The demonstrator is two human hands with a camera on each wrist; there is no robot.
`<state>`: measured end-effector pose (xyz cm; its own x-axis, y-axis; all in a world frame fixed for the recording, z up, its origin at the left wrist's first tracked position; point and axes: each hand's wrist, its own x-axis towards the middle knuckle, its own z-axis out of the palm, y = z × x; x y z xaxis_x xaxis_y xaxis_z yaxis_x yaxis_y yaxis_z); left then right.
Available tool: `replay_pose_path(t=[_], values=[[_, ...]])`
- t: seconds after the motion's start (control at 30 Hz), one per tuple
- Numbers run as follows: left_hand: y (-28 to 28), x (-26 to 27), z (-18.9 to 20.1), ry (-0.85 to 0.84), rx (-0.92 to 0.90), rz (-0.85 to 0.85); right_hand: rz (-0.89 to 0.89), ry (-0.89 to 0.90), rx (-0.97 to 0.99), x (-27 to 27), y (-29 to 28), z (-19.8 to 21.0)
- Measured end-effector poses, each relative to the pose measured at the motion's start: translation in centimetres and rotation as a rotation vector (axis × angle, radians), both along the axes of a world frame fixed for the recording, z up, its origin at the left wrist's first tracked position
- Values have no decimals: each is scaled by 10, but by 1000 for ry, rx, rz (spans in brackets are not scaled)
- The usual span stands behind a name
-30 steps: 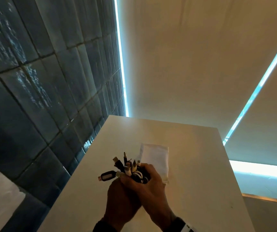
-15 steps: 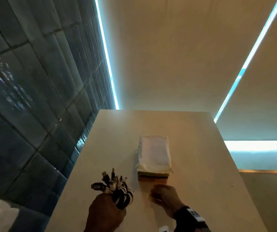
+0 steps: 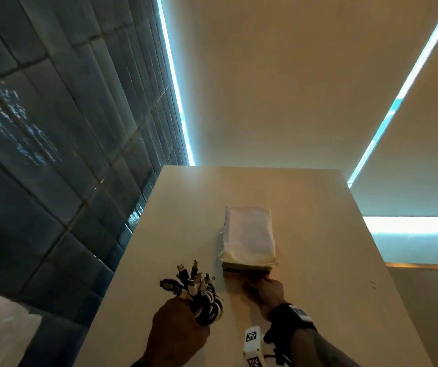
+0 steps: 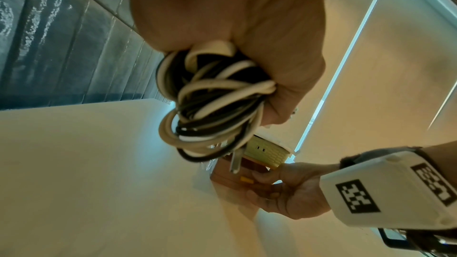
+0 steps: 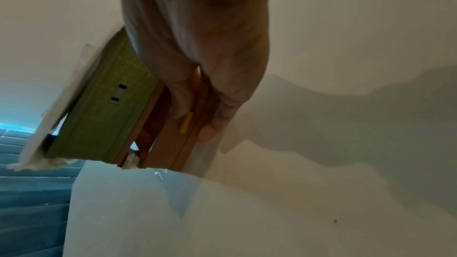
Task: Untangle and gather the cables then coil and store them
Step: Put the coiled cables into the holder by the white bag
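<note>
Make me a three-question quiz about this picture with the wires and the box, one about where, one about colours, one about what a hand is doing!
1. Where is the box with the white cloth on top?
A. On the table
B. On the floor
C. In the left hand

2. What colours are the cables in the bundle?
A. Red and blue
B. Black and white
C. All yellow

3. What is the left hand doing?
A. Lying flat on the table
B. Pointing at the wall
C. Gripping the cable bundle

Answers:
1 A: the box sits on the table, with the right hand at its near end.
2 B: the cable bundle shows only black and white loops.
3 C: the left hand has its fingers curled round the bundle.
</note>
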<state>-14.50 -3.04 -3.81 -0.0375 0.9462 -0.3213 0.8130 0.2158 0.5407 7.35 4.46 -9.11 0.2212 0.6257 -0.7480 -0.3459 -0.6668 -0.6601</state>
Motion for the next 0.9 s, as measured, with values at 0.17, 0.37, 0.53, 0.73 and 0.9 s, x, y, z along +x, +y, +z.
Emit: replay_pose_path(t=[0.17,0.37,0.53,0.73,0.9], values=[[-7,13,30,33,-21,-13,-33,48,5,-1,-3,1],[-11,16,51,71,50,-32,58,99,-60,-1,-47,-2],[-7,20,55,73,84,-81,122,144,-87,0,-87,-1],[-1,25,51,93,132,-211,258,185,-129,8,-98,-3],[1,25,64,152,200,-684,495,355,-181,21,-86,23]])
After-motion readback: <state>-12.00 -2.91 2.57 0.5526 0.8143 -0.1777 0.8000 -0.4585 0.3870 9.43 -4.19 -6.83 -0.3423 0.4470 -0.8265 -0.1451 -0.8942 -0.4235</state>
